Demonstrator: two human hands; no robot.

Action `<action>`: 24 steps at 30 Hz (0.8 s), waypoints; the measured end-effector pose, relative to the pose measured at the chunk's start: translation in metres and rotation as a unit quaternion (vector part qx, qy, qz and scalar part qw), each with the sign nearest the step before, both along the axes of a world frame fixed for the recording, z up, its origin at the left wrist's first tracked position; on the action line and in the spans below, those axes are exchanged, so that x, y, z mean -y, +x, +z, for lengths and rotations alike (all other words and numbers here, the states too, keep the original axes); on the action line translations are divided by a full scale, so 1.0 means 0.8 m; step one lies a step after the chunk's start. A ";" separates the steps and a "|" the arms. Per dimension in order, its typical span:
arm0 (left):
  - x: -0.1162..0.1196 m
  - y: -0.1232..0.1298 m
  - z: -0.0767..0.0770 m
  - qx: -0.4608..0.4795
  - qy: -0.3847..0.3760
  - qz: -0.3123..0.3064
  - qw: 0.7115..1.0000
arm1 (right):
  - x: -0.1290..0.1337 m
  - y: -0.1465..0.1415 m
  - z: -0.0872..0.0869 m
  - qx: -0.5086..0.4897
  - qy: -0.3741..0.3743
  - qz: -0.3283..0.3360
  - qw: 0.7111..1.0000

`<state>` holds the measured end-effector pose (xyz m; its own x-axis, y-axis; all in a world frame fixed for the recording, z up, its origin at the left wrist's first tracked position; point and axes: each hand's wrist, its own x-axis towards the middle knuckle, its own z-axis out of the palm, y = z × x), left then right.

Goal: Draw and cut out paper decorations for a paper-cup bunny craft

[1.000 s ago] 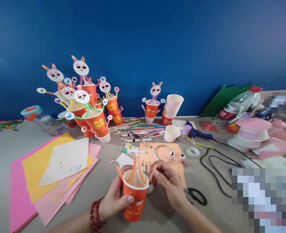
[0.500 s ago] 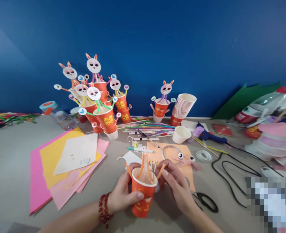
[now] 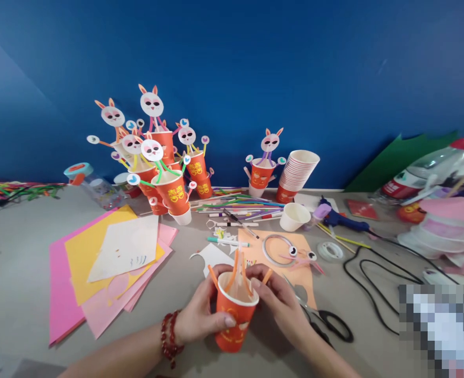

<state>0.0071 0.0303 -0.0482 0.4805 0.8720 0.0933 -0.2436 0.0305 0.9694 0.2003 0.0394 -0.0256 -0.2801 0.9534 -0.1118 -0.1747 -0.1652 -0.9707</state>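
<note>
A red paper cup (image 3: 232,331) with yellow print stands slightly tilted between my hands, its white rim facing up. Orange pipe cleaners (image 3: 233,270) rise from inside it, and one bends outward at each side. My left hand (image 3: 202,312) is wrapped round the cup's left side, thumb on the front. At the right rim, my right hand (image 3: 281,302) pinches by the outward orange stem (image 3: 267,276); its far fingers are hidden behind the cup.
Rabbit-faced cup figures (image 3: 171,191) stand at the back left. Behind are stacked cups (image 3: 298,170) and one rabbit figure (image 3: 261,176). Coloured paper (image 3: 62,294) lies left; scissors (image 3: 336,325), tape (image 3: 330,251), a glue gun (image 3: 346,223) and its black cable lie right.
The cup and my left hand have shifted slightly right. My right hand has closed in on the cup's rim, its thumb now nearer the edge. More of the scissors shows.
</note>
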 end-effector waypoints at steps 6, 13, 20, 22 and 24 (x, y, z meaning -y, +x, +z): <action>0.001 0.005 0.008 0.062 -0.046 -0.032 0.997 | -0.001 -0.001 -0.007 -0.017 -0.001 -0.007 1.000; 0.000 0.006 0.014 0.054 -0.048 -0.025 0.997 | -0.001 0.000 -0.011 -0.013 -0.004 -0.016 1.000; -0.002 -0.002 -0.003 0.015 -0.003 0.024 1.000 | -0.002 0.002 -0.015 0.000 -0.007 -0.032 0.999; -0.005 -0.004 -0.007 -0.008 0.007 0.072 0.997 | -0.002 0.003 -0.017 0.002 -0.015 -0.037 0.999; -0.009 -0.005 -0.006 -0.013 0.011 0.121 0.992 | -0.003 0.004 -0.018 0.005 -0.022 -0.043 0.999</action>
